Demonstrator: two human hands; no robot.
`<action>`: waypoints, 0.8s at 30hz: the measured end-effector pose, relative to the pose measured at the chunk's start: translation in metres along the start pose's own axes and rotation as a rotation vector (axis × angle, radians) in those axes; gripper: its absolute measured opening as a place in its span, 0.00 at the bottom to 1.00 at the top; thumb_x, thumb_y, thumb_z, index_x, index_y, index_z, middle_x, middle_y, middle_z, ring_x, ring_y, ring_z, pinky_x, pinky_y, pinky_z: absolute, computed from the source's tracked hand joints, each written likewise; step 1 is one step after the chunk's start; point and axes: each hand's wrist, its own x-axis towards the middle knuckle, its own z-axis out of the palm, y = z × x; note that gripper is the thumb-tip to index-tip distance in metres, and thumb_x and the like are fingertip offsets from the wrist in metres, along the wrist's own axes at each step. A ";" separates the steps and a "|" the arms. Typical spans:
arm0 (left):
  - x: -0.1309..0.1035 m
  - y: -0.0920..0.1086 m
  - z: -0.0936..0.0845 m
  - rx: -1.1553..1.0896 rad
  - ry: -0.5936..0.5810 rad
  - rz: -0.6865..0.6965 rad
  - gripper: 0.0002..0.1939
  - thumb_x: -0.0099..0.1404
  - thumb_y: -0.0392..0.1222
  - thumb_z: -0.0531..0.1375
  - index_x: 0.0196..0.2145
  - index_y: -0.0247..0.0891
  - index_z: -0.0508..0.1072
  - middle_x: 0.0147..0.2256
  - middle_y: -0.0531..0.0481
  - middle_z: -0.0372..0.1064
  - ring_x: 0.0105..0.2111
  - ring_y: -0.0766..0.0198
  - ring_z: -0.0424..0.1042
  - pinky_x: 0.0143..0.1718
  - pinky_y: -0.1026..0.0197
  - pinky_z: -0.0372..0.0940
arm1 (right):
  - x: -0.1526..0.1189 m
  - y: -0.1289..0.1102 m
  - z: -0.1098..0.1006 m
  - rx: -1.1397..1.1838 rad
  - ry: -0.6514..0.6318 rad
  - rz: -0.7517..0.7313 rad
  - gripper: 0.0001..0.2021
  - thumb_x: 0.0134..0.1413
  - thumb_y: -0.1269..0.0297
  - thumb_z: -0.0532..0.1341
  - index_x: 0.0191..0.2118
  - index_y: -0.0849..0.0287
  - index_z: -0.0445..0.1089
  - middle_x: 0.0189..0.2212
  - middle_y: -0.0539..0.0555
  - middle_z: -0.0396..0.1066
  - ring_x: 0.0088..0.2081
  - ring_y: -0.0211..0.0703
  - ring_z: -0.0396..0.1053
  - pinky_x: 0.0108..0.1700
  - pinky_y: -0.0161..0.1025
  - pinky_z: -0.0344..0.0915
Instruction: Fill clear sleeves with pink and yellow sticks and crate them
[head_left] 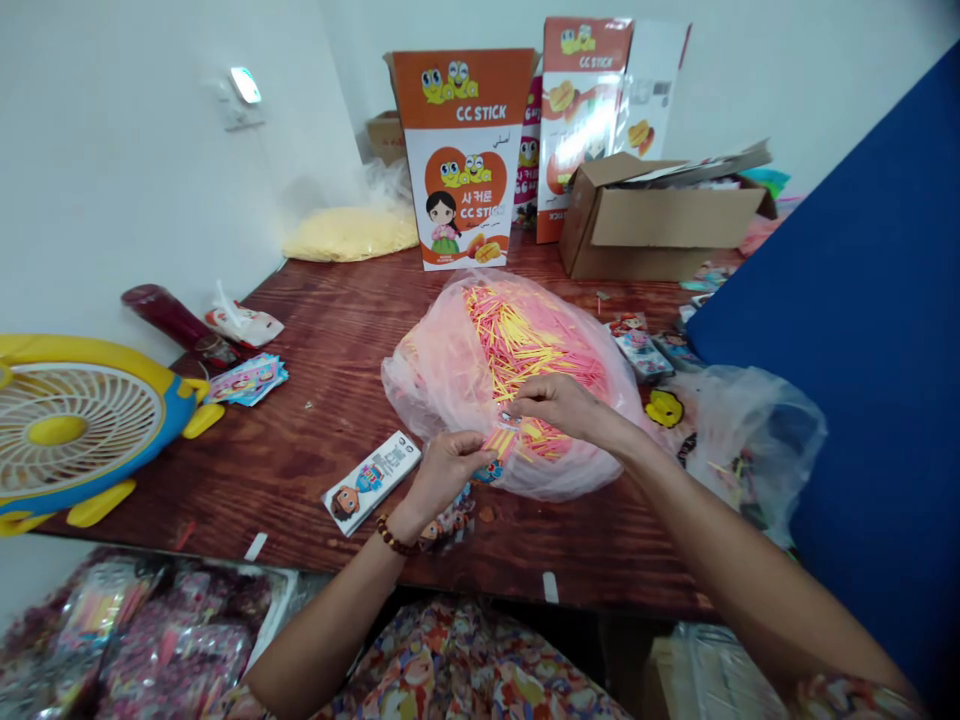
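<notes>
A large clear plastic bag (442,375) lies open mid-table, full of thin pink and yellow sticks (517,340). Over its front part, my left hand (454,462) pinches the lower left edge of a small clear packet (501,440) with pink and yellow sticks inside. My right hand (551,402) has its fingers closed at the packet's top end. A stack of white printed cards (371,482) rests to the left of my left hand. Beneath my left wrist are some printed wrappers (450,522), partly hidden.
A yellow and blue fan (82,430), a dark red bottle (169,315) and a tissue pack (244,322) are left. Behind stand CC Stick boxes (469,160) and an open carton (660,230). A plastic bag (765,440) and blue panel (847,330) are right.
</notes>
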 end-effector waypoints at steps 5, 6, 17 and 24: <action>0.000 0.001 0.001 0.036 -0.013 0.001 0.14 0.56 0.49 0.65 0.23 0.35 0.75 0.20 0.54 0.64 0.24 0.66 0.61 0.27 0.64 0.56 | 0.003 0.000 -0.006 -0.096 -0.207 -0.118 0.06 0.49 0.62 0.65 0.26 0.55 0.79 0.23 0.48 0.72 0.28 0.38 0.66 0.33 0.36 0.60; 0.000 0.001 0.001 0.039 -0.014 0.000 0.14 0.56 0.49 0.65 0.23 0.35 0.75 0.20 0.54 0.64 0.24 0.66 0.61 0.26 0.64 0.55 | 0.002 0.000 -0.005 -0.097 -0.196 -0.134 0.05 0.49 0.63 0.65 0.27 0.54 0.80 0.25 0.49 0.72 0.29 0.39 0.67 0.35 0.36 0.61; 0.001 -0.001 -0.004 0.009 -0.038 0.013 0.15 0.55 0.51 0.65 0.23 0.35 0.75 0.20 0.54 0.63 0.23 0.67 0.59 0.26 0.65 0.54 | -0.006 0.016 0.025 0.031 0.056 -0.131 0.05 0.50 0.62 0.65 0.26 0.54 0.77 0.28 0.50 0.70 0.33 0.42 0.67 0.39 0.40 0.61; 0.001 -0.003 -0.006 -0.005 -0.028 -0.010 0.14 0.53 0.50 0.67 0.24 0.35 0.77 0.21 0.54 0.67 0.23 0.66 0.62 0.26 0.65 0.56 | -0.008 0.015 0.028 0.023 0.011 -0.162 0.03 0.49 0.64 0.65 0.27 0.55 0.74 0.33 0.52 0.72 0.38 0.45 0.69 0.44 0.43 0.62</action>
